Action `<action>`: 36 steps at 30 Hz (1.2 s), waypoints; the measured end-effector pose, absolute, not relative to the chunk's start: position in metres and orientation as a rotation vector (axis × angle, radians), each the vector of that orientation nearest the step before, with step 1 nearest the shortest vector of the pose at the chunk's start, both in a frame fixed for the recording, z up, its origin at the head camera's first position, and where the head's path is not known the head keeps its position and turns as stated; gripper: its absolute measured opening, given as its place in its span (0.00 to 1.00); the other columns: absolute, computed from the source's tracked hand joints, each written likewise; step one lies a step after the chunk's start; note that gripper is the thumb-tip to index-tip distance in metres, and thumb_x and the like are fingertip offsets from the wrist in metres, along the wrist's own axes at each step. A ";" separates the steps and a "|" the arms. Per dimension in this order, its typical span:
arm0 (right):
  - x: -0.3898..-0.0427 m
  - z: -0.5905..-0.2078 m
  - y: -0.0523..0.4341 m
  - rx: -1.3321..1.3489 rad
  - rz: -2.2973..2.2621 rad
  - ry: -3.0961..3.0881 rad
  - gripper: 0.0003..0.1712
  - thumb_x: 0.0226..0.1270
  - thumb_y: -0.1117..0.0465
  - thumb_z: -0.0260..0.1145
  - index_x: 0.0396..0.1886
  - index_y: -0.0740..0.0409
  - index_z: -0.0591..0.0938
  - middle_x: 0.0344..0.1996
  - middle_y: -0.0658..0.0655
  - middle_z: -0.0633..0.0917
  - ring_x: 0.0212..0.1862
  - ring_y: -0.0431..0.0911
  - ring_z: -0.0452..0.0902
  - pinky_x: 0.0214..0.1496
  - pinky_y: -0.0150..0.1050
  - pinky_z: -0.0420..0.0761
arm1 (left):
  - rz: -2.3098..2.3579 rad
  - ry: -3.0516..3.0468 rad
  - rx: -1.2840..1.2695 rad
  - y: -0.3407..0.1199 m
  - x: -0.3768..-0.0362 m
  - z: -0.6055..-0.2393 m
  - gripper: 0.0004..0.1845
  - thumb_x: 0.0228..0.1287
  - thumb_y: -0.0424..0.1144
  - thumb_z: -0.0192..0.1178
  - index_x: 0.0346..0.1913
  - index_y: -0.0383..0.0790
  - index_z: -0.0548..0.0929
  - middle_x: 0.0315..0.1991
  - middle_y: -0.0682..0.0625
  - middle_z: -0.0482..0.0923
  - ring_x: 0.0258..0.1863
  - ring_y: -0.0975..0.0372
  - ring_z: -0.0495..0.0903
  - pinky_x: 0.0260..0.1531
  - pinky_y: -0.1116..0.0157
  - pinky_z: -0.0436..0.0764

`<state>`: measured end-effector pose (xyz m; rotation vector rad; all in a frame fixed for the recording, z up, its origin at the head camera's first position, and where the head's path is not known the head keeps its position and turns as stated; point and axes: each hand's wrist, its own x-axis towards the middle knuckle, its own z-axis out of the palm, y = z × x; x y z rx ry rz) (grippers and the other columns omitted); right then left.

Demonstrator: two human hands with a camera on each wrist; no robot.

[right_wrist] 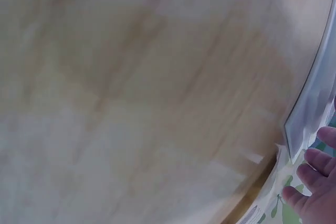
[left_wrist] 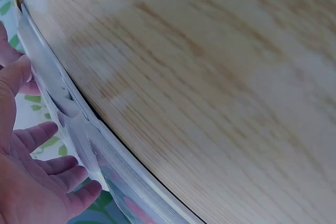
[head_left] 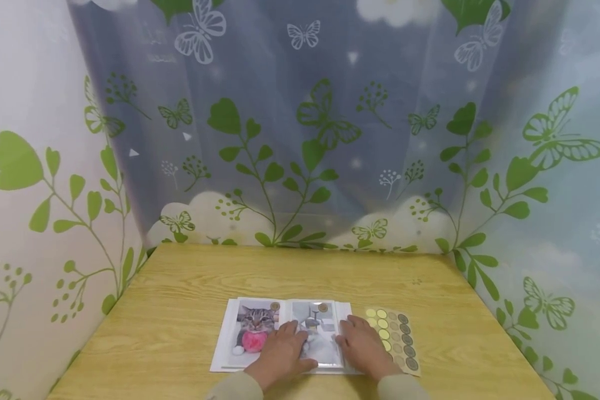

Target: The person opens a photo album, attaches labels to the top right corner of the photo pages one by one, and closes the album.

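A white photo album (head_left: 220, 355) lies open on the table. Its left page shows a picture of a tabby cat (head_left: 256, 322) with a pink ball; on the right page is a greyish picture (head_left: 325, 353), partly covered by fingers. A small round sticker (head_left: 323, 307) sits near the top of each picture. My left hand (head_left: 282, 353) rests over the middle of the album, fingers extended onto the right page. At the album's right edge, my right hand (head_left: 365, 344) lies with its fingertips on the border. Both wrist views show loosely spread fingers beside the album (left_wrist: 52, 72).
A sheet of round coin-like stickers (head_left: 409, 340), yellow, tan and dark, lies right of the album, partly beneath the right hand. The wood-grain table (head_left: 180, 283) is bounded by a patterned curtain (head_left: 290, 183) at the back and both sides.
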<state>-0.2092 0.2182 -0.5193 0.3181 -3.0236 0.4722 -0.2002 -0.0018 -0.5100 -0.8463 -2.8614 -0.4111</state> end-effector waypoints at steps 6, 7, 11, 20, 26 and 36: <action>-0.203 -0.521 0.217 0.392 0.532 -2.937 0.19 0.69 0.59 0.63 0.54 0.67 0.81 0.57 0.69 0.79 0.61 0.64 0.72 0.64 0.60 0.71 | -0.356 -2.848 -0.863 0.004 -0.198 -0.509 0.37 0.49 0.64 0.70 0.56 0.41 0.81 0.60 0.38 0.73 0.61 0.46 0.72 0.54 0.46 0.76; -0.203 -0.521 0.217 0.398 0.534 -2.928 0.18 0.69 0.60 0.63 0.54 0.67 0.81 0.56 0.68 0.79 0.60 0.63 0.73 0.63 0.60 0.72 | -0.343 -2.838 -0.869 0.005 -0.198 -0.509 0.38 0.48 0.65 0.71 0.56 0.41 0.81 0.60 0.38 0.73 0.61 0.46 0.72 0.53 0.46 0.76; -0.202 -0.522 0.217 0.377 0.572 -2.941 0.18 0.69 0.61 0.62 0.54 0.67 0.82 0.56 0.67 0.79 0.60 0.63 0.74 0.63 0.59 0.72 | -0.327 -2.825 -0.887 0.006 -0.197 -0.509 0.41 0.44 0.66 0.72 0.56 0.41 0.80 0.60 0.37 0.73 0.60 0.46 0.72 0.53 0.47 0.77; -0.201 -0.523 0.214 0.314 0.579 -2.960 0.18 0.69 0.61 0.62 0.55 0.66 0.81 0.57 0.67 0.79 0.60 0.63 0.74 0.61 0.61 0.73 | -0.407 -2.847 -0.892 0.005 -0.199 -0.511 0.37 0.50 0.62 0.71 0.57 0.39 0.80 0.59 0.39 0.74 0.60 0.47 0.72 0.54 0.49 0.77; -0.200 -0.523 0.213 0.280 0.576 -2.970 0.19 0.70 0.60 0.62 0.56 0.64 0.81 0.59 0.66 0.78 0.61 0.62 0.73 0.62 0.61 0.72 | -0.388 -2.789 -0.920 0.002 -0.200 -0.512 0.33 0.54 0.62 0.68 0.53 0.40 0.82 0.54 0.41 0.76 0.56 0.50 0.74 0.49 0.52 0.80; -0.200 -0.523 0.214 0.322 0.547 -2.963 0.18 0.70 0.60 0.62 0.55 0.64 0.81 0.58 0.66 0.79 0.60 0.63 0.73 0.61 0.62 0.72 | -0.383 -2.719 -0.952 -0.003 -0.199 -0.514 0.29 0.61 0.61 0.64 0.50 0.38 0.84 0.50 0.42 0.78 0.53 0.50 0.76 0.48 0.54 0.81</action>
